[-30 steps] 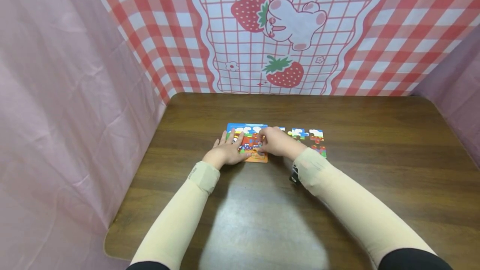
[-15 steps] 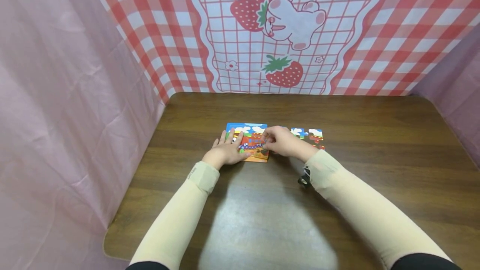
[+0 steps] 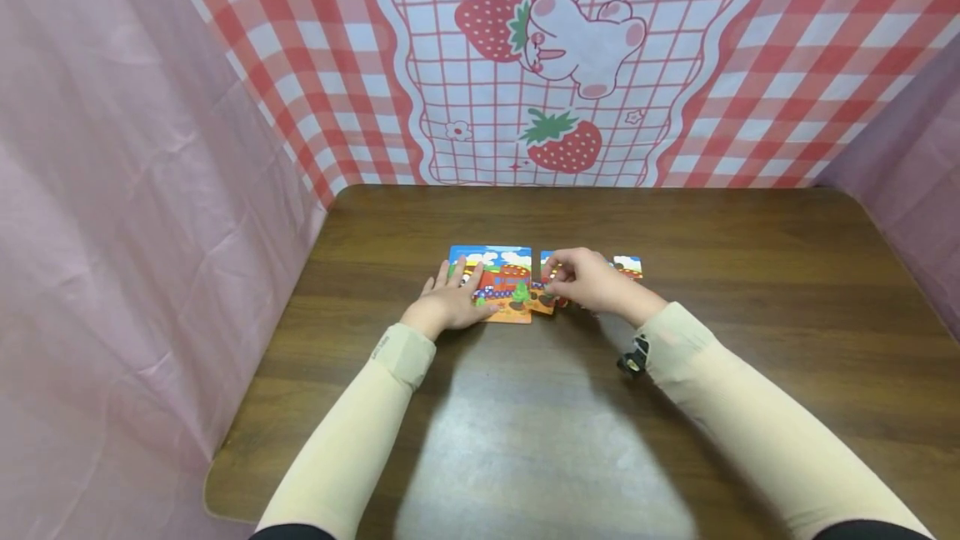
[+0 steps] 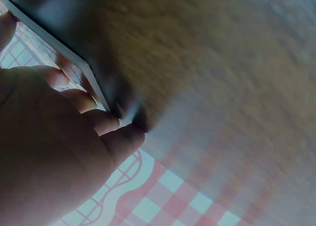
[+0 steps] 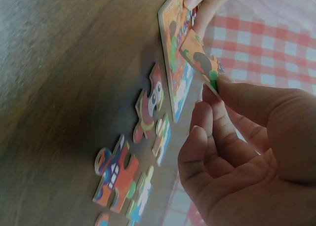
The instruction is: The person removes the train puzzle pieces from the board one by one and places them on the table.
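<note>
Right hand (image 3: pixel 588 280), grip pinched on a puzzle piece (image 5: pixel 199 60), right at the edge of the puzzle board (image 3: pixel 512 273)! Left hand (image 3: pixel 446 307), fingers spread, rests on that board; loose pieces (image 5: pixel 114 175) lie on the worktop (image 3: pixel 765 307).

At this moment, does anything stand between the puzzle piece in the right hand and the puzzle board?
Nothing visible does. The right hand pinches the puzzle piece beside the right edge of the puzzle board, with no object between. The left hand rests on the board, farther left.
</note>
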`<act>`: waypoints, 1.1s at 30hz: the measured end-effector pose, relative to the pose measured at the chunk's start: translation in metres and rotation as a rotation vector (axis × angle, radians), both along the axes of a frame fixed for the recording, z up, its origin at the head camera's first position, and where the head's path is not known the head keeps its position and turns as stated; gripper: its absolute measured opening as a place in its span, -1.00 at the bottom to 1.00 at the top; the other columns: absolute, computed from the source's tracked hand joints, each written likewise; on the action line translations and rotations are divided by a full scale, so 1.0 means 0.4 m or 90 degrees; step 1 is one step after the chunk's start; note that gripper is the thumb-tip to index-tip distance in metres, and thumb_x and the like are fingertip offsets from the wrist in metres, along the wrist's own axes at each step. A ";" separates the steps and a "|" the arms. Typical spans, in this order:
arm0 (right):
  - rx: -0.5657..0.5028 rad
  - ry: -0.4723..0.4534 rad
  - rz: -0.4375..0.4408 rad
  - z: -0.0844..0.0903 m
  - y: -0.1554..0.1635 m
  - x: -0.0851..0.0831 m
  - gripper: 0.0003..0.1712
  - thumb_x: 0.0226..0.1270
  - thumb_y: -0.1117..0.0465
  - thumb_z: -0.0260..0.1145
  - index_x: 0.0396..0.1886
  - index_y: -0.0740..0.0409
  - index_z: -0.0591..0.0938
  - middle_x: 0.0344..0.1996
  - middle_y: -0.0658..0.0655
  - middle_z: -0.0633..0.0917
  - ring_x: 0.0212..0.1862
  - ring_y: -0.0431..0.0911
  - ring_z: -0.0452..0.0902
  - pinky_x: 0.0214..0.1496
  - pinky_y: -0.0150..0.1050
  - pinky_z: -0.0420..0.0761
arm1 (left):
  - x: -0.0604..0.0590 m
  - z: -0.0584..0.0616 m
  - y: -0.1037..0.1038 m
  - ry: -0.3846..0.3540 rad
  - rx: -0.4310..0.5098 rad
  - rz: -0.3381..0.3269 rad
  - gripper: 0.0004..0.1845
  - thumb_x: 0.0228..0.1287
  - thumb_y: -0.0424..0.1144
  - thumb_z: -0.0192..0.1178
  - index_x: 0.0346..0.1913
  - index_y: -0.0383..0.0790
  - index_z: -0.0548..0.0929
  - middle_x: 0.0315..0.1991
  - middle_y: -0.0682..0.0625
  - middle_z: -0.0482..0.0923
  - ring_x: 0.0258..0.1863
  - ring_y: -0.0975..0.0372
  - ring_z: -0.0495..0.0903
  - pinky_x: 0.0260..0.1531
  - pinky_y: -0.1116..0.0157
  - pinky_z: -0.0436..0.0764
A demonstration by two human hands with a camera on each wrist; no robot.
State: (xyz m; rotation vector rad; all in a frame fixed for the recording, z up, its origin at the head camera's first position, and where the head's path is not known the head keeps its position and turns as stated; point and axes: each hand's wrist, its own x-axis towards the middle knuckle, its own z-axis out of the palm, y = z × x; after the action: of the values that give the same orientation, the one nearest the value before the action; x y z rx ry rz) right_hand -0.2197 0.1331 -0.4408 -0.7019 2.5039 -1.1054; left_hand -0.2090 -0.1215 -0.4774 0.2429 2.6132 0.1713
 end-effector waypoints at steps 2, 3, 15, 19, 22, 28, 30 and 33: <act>-0.002 0.004 -0.007 0.004 0.010 0.002 -0.85 0.18 0.22 0.31 -0.26 0.13 0.59 -0.48 0.12 0.63 -0.56 0.09 0.52 -0.62 -0.15 0.49 | 0.005 0.011 0.001 0.000 0.001 -0.002 -0.04 0.01 0.54 -0.34 0.39 0.20 -0.39 0.39 0.01 -0.55 0.32 0.05 -0.53 0.21 -0.04 -0.29; -0.004 0.007 -0.009 0.005 0.015 0.002 -0.85 0.18 0.22 0.31 -0.25 0.13 0.58 -0.47 0.11 0.64 -0.55 0.07 0.52 -0.61 -0.16 0.49 | 0.009 0.018 0.001 0.002 0.002 -0.002 -0.05 0.03 0.52 -0.33 0.40 0.19 -0.38 0.40 0.01 -0.54 0.32 0.04 -0.52 0.21 -0.03 -0.28; -0.036 -0.002 -0.021 0.011 0.082 0.013 -0.86 0.14 0.24 0.33 -0.30 0.15 0.60 -0.47 0.05 0.66 -0.40 -0.02 0.57 -0.49 -0.18 0.51 | 0.024 0.041 0.004 0.026 0.003 -0.011 -0.09 0.11 0.45 -0.26 0.42 0.13 -0.29 0.41 -0.04 -0.46 0.34 0.00 -0.43 0.22 -0.03 -0.17; -0.035 -0.019 -0.027 0.009 0.109 0.018 -0.88 0.14 0.22 0.34 -0.33 0.13 0.59 -0.48 0.08 0.66 -0.45 0.11 0.56 -0.52 -0.17 0.52 | 0.017 0.023 0.001 0.020 0.014 -0.007 -0.06 0.08 0.47 -0.25 0.42 0.14 -0.31 0.41 -0.05 -0.49 0.33 -0.02 -0.46 0.21 -0.07 -0.22; -0.030 -0.018 -0.023 0.004 0.127 0.019 -0.87 0.14 0.20 0.34 -0.32 0.11 0.60 -0.50 0.08 0.65 -0.47 0.11 0.54 -0.54 -0.18 0.50 | 0.011 0.014 0.002 0.011 0.013 -0.002 -0.04 0.05 0.50 -0.27 0.41 0.16 -0.33 0.41 -0.04 -0.50 0.32 -0.01 -0.49 0.20 -0.08 -0.25; -0.016 -0.012 -0.025 0.005 0.158 0.032 -0.85 0.13 0.22 0.35 -0.31 0.15 0.61 -0.50 0.06 0.65 -0.43 0.00 0.55 -0.51 -0.21 0.51 | -0.007 -0.020 -0.001 0.009 0.002 0.001 -0.01 -0.07 0.58 -0.35 0.36 0.27 -0.43 0.38 0.05 -0.59 0.30 0.02 -0.56 0.20 -0.07 -0.27; -0.017 -0.011 -0.023 0.003 0.169 0.036 -0.86 0.13 0.23 0.35 -0.32 0.15 0.60 -0.50 0.07 0.65 -0.43 -0.01 0.55 -0.52 -0.23 0.50 | -0.010 -0.024 -0.002 0.010 0.000 0.001 -0.01 -0.08 0.59 -0.36 0.36 0.27 -0.43 0.38 0.06 -0.60 0.30 0.02 -0.57 0.20 -0.07 -0.26; -0.012 -0.008 -0.021 0.001 0.186 0.040 -0.85 0.12 0.22 0.36 -0.32 0.15 0.60 -0.50 0.05 0.65 -0.44 -0.07 0.53 -0.50 -0.23 0.49 | -0.008 -0.022 -0.003 0.016 0.002 -0.003 0.00 -0.08 0.59 -0.37 0.37 0.25 -0.41 0.39 0.04 -0.59 0.31 0.02 -0.56 0.21 -0.06 -0.26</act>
State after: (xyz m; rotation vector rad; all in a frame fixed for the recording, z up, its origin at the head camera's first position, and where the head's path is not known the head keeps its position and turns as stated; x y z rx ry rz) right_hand -0.2038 0.2076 -0.4404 -0.6581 2.5059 -1.1436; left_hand -0.2121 -0.1226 -0.4861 0.2543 2.6365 0.1717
